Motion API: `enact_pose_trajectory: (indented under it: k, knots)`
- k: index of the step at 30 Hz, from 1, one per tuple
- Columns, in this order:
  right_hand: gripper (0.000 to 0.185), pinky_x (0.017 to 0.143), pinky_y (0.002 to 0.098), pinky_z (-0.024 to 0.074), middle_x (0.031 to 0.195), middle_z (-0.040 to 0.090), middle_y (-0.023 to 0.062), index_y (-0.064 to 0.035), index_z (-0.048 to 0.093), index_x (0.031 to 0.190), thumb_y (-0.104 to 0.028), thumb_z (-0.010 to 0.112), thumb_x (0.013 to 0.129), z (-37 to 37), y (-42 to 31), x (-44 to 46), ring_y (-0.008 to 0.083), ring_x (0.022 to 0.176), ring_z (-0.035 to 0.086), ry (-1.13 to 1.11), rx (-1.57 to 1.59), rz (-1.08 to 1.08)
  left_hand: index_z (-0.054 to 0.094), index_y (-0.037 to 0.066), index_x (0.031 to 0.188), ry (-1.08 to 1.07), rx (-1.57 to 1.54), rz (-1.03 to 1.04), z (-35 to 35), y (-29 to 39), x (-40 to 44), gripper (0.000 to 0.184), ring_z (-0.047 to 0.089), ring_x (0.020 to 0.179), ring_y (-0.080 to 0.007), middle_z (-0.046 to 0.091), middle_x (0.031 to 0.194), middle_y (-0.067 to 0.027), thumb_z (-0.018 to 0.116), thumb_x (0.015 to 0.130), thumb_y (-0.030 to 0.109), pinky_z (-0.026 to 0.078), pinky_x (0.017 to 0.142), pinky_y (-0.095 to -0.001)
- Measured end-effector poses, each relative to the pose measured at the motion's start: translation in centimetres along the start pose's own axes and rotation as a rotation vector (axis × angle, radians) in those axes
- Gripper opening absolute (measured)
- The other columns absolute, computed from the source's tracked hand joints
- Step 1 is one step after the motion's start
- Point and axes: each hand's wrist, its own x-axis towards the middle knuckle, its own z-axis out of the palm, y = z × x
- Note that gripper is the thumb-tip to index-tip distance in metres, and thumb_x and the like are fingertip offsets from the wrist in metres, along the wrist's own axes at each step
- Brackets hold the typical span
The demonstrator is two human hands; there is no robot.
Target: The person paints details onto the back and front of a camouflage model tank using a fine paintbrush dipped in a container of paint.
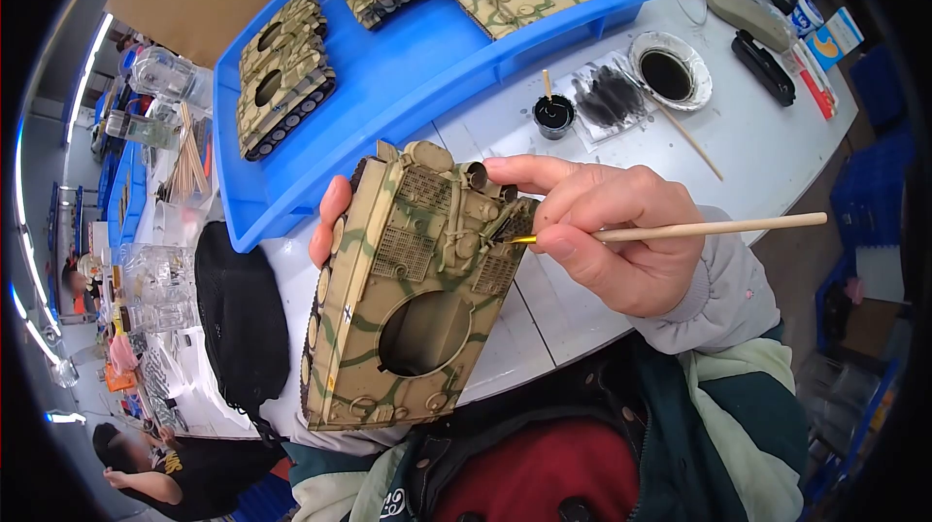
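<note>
A model tank hull (pixel 374 269) in tan and green camouflage is tilted up before me, a round opening in its top. My left hand (pixel 335 216) grips it from beneath; only fingertips show past its left edge, the rest is hidden behind the hull. Pinched in my right hand (pixel 621 231) is a thin paintbrush (pixel 718 230) with a pale wooden handle. Its tip touches or nearly touches the detailed deck near the hull's upper right. The index finger of my right hand rests by a round dark-mouthed part at that end.
A blue tray (pixel 388 95) holds several more camouflaged hulls. On the white table (pixel 515 138) stand a small cup of black paint (pixel 553 116), a stained paper (pixel 610 100) and a bowl of dark liquid (pixel 667 73). A black pouch (pixel 238 313) lies left; another person (pixel 165 469) is at lower left.
</note>
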Motion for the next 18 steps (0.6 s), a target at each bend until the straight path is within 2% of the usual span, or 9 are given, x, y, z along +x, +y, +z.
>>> enact_pose_trajectory:
  k: [2,3,5,9,15,17,18]
  knots:
    - [0.01,0.091,0.0498,0.0468,0.072,0.061,0.0081,0.0001,0.053,0.084,0.007,0.061,0.082,0.47,0.18,0.0,0.0146,0.066,0.062,0.128,0.009,-0.026,0.034,0.014,0.138,-0.22,-0.131,-0.057,1.83,0.11,0.47,0.054,0.038,0.126,-0.0161,0.04,0.136,-0.0061,0.03,0.094,0.046,0.032,0.107,-0.0359]
    - [0.01,0.091,0.0498,0.0468,0.072,0.061,0.0081,0.0001,0.053,0.084,0.007,0.061,0.082,0.31,0.16,-0.03,0.0146,0.066,0.062,0.128,0.009,-0.026,0.034,0.014,0.138,-0.22,-0.131,-0.057,1.72,0.07,0.51,0.054,0.038,0.126,-0.0161,0.04,0.136,-0.0061,0.03,0.094,0.046,0.032,0.107,-0.0359]
    - [0.007,0.097,0.0577,0.0385,0.077,0.059,0.0096,0.0,0.051,0.089,0.007,0.05,0.087,-0.19,0.07,-0.06,0.0161,0.073,0.059,-0.008,0.0,0.002,0.034,0.014,0.137,-0.229,-0.206,-0.08,1.42,-0.01,0.54,0.054,0.039,0.126,-0.0147,0.04,0.136,-0.0058,0.03,0.095,0.047,0.032,0.107,-0.035]
    - [0.007,0.097,0.0575,0.0383,0.078,0.059,0.0096,0.0001,0.052,0.09,0.006,0.051,0.086,-0.28,0.07,0.0,0.0166,0.074,0.059,-0.024,-0.017,0.004,0.035,0.013,0.137,-0.229,-0.163,-0.04,1.79,-0.17,0.46,0.053,0.038,0.126,-0.0139,0.04,0.137,-0.005,0.029,0.095,0.046,0.031,0.107,-0.0346]
    - [0.009,0.097,0.0574,0.0379,0.078,0.059,0.0095,0.0001,0.053,0.091,0.007,0.052,0.085,-0.27,0.32,-0.06,0.0168,0.071,0.059,-0.036,-0.019,-0.025,0.034,0.012,0.137,-0.336,-0.313,-0.115,1.71,-0.26,0.96,0.053,0.035,0.128,-0.0111,0.039,0.137,-0.0034,0.024,0.097,0.046,0.027,0.108,-0.0316]
    - [0.009,0.097,0.0573,0.0378,0.077,0.059,0.0096,0.0001,0.052,0.09,0.007,0.051,0.085,-0.27,0.28,-0.07,0.0163,0.07,0.059,-0.035,-0.019,-0.021,0.033,0.012,0.137,-0.243,-0.104,0.045,2.18,-0.68,0.45,0.053,0.035,0.128,-0.0103,0.039,0.138,-0.0025,0.024,0.097,0.045,0.026,0.108,-0.031]
    - [0.009,0.097,0.0573,0.0378,0.077,0.059,0.0096,0.0001,0.052,0.09,0.007,0.051,0.085,-0.26,0.29,-0.09,0.0163,0.07,0.059,-0.035,-0.02,-0.021,0.033,0.012,0.137,-0.243,-0.104,0.045,1.92,-0.72,0.54,0.053,0.035,0.128,-0.0103,0.039,0.138,-0.0025,0.024,0.097,0.045,0.026,0.108,-0.031]
